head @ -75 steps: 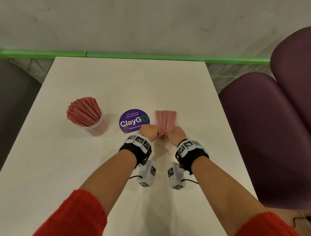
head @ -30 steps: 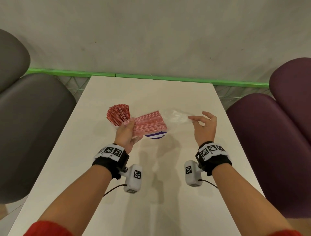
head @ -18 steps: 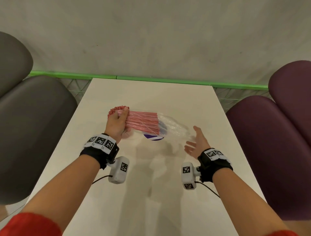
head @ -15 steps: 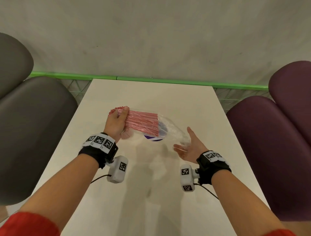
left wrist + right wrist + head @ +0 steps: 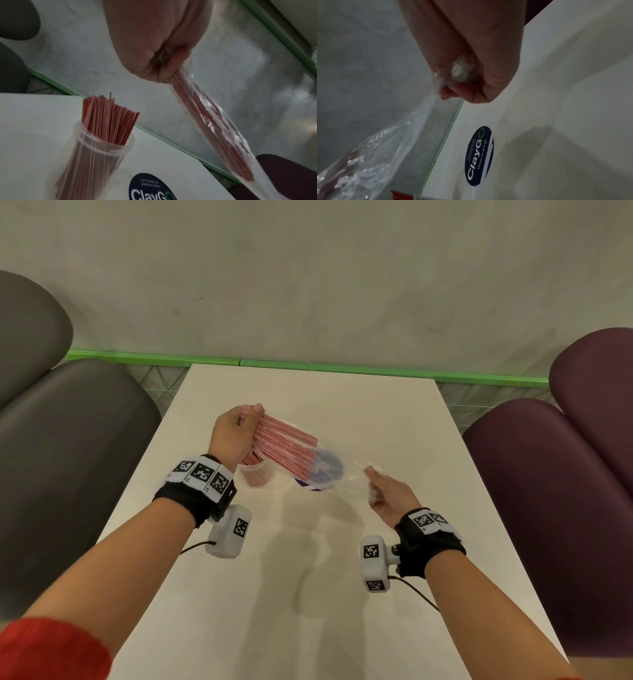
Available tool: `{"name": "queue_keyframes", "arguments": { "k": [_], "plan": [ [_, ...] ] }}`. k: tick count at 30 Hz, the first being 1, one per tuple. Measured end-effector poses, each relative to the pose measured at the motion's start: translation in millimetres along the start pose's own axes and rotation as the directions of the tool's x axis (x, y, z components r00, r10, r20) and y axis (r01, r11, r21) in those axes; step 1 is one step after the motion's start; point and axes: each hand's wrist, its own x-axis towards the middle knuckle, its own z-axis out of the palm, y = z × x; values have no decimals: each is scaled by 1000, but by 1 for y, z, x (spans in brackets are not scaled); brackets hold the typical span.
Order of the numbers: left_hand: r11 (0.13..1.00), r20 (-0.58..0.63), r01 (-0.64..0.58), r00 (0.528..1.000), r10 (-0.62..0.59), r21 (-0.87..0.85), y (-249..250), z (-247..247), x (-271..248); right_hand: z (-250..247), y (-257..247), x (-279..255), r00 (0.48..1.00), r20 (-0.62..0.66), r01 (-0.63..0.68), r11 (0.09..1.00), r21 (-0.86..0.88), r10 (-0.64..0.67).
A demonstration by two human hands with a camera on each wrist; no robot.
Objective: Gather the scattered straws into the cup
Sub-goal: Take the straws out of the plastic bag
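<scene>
Head view showed my straws point(image 5: 286, 448) slanting from my left hand point(image 5: 233, 436), fingers clamped round their far end, toward my right hand point(image 5: 390, 494) pinching the wrapper point(image 5: 352, 474); cup point(image 5: 255, 474) stood beneath the left fingers.

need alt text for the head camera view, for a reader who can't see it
Above a white table, the person's left hand grips a bundle of red straws in a clear plastic wrapper, whose far end the right hand pinches. A clear plastic cup of red straws stands below the left hand, beside a round purple sticker.
</scene>
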Motion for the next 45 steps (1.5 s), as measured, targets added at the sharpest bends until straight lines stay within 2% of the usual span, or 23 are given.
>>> {"name": "queue_keyframes", "arguments": {
  "k": [2,4,8,13,15,18,20,23,27,34,38,40,43,45],
  "plan": [
    [999,12,-24,1000,23,23,8,-1,1,0,2,0,999,-8,36,999,20,-36],
    [999,25,-33,999,33,7,17,-1,0,2,4,-1,998,12,53,992,114,-55],
    [999,106,-50,993,52,-23,40,8,-4,16,12,-10,1000,17,2,986,164,-5],
    [988,194,-136,974,120,70,78,23,-7,33,16,-12,996,66,-75,914,399,53],
    [971,200,-198,965,169,136,92,28,-9,36,14,-11,997,76,-49,889,455,16],
    [920,194,-324,939,285,219,105,30,-13,35,6,-11,996,75,10,895,446,-48],
    [899,169,-352,933,317,259,110,31,-11,30,3,-11,994,65,53,895,443,-91],
    [889,162,-341,939,305,306,111,33,-7,25,2,-10,991,45,98,925,368,-122],
    [927,146,-287,955,257,242,108,37,-4,28,2,-8,997,-5,74,965,250,-76],
    [950,96,-266,963,253,166,121,36,-1,41,9,-18,996,-14,-75,882,466,92],
    [958,186,-263,953,240,114,133,41,-6,48,6,-22,994,80,-109,869,482,80],
    [964,227,-243,950,215,104,136,46,-8,51,5,-25,983,166,-158,845,511,83],
    [957,262,-238,946,190,166,139,49,-7,53,0,-28,971,230,-200,767,610,70],
    [933,278,-266,940,196,243,142,49,-6,52,-5,-30,972,230,-180,760,625,40]
  ]
}}
